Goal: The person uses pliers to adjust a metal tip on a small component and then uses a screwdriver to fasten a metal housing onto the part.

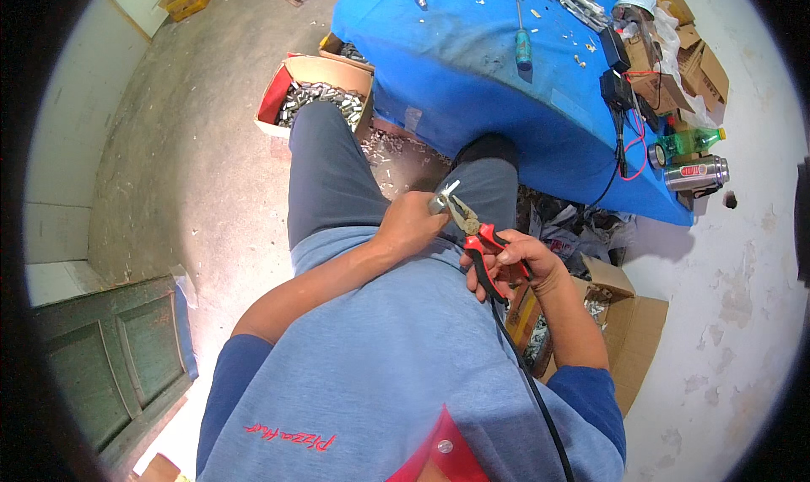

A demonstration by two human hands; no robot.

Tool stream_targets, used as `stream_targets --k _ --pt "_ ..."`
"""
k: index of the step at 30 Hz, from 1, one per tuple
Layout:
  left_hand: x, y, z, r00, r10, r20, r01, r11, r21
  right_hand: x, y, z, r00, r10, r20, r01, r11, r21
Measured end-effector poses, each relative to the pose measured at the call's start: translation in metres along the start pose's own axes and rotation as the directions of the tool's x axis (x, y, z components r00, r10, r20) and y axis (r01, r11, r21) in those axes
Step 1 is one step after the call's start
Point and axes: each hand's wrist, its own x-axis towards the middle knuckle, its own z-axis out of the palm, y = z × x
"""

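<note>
Right hand (515, 263) closed round red-handled pliers (477, 237); left hand (413, 225) pinching small metal piece (443, 197) (likely light, stiff, slippery); best gripped by edges.

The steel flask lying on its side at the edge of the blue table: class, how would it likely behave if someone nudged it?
The steel flask is round-bodied and lies on its side, so it would probably roll. It sits at the rim of the blue table, so a push could send it off. Its shiny metal shell looks rigid, perhaps slippery.
</note>
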Motion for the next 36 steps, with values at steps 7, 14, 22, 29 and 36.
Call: stream_targets --k 7,14,22,29,36 --pt "-0.002 0.001 0.002 0.999 0.042 -0.002 -0.042 0.999 0.032 -0.002 0.001 0.003 1.0 -0.018 0.001 0.018 1.0 -0.008" --pt "-0.002 0.003 0.003 0.999 0.041 -0.011 -0.041 0.997 0.069 -0.003 0.004 -0.004 1.0 0.001 0.009 -0.002 0.999 0.043" --pt "-0.003 -0.001 0.005 0.986 0.151 -0.065 -0.145 0.985 0.092 -0.001 0.017 -0.013 0.998 -0.005 0.057 -0.006 0.982 0.189" --pt "-0.003 0.002 0.005 0.987 0.147 -0.067 -0.139 0.984 0.111 -0.001 0.025 -0.017 0.998 -0.02 0.064 0.009 0.984 0.178" --pt "-0.002 -0.001 0.006 0.98 0.176 -0.092 -0.163 0.978 0.13 0.001 0.024 -0.015 0.997 -0.03 0.068 0.02 0.988 0.151"
